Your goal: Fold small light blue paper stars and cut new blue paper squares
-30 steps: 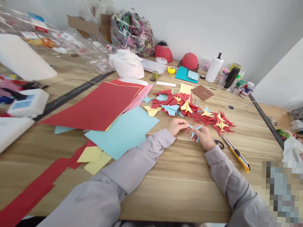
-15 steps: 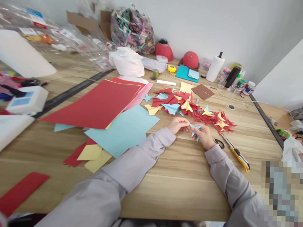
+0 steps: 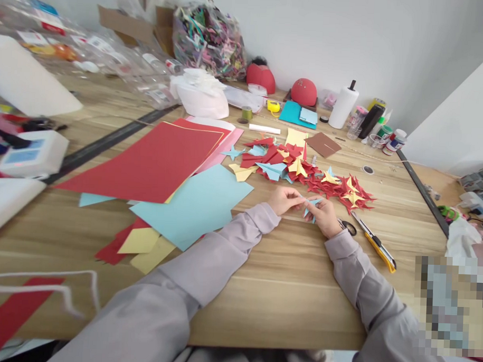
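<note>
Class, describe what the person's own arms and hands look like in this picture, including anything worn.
Both arms wear long, loose sleeves of a plain greyish lilac, creased, with gathered cuffs at the wrists. The left hand and right hand are bare, without gloves.

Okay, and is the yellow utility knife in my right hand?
No, the yellow utility knife lies on the table beside the right hand.
</note>
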The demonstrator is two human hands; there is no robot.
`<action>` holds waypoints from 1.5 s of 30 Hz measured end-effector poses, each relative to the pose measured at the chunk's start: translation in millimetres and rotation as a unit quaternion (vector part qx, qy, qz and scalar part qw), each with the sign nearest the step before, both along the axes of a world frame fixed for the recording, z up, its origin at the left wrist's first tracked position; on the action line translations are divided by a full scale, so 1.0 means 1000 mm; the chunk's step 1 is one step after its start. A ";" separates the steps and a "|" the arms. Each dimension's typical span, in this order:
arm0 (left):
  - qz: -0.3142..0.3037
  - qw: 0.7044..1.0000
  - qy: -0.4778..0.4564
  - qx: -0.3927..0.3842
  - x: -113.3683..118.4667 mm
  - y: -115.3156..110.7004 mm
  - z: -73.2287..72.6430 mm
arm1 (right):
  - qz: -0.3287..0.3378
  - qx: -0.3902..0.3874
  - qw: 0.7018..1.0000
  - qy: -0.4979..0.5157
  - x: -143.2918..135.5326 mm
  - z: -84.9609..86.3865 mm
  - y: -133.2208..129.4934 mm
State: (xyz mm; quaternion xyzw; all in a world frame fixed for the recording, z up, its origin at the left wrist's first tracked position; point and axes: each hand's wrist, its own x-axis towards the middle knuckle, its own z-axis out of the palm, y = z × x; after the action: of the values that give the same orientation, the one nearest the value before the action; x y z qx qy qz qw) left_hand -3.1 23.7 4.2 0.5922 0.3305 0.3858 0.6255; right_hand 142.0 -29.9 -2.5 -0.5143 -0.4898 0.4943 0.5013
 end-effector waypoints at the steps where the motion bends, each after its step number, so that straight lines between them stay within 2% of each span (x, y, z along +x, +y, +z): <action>1: -0.002 1.000 -0.001 0.000 0.000 0.000 -0.001 | 0.001 0.001 1.000 -0.003 0.000 -0.001 0.000; 8: -0.013 0.999 -0.026 -0.015 0.001 0.001 -0.004 | 0.003 0.005 1.000 -0.023 0.002 -0.003 0.001; 19: 0.049 0.998 -0.039 -0.008 0.006 0.002 -0.015 | -0.032 0.019 0.999 -0.022 -0.006 -0.002 0.001; 27: 0.019 0.998 -0.049 -0.024 0.005 0.003 -0.015 | -0.049 0.014 0.998 -0.022 -0.007 -0.003 0.002; 33: 0.021 0.998 -0.050 -0.036 0.005 0.002 -0.014 | -0.053 0.002 0.998 -0.026 -0.007 0.001 -0.001; 45: 0.003 0.992 -0.095 -0.084 0.006 0.005 -0.016 | -0.023 -0.021 0.999 -0.036 -0.003 0.003 -0.001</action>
State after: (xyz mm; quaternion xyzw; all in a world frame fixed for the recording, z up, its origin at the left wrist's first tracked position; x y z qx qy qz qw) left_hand 2.5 29.1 -12.0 0.4977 0.3025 0.4129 0.7002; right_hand 139.0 -31.2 0.9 -0.5533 -0.4855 0.4738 0.4834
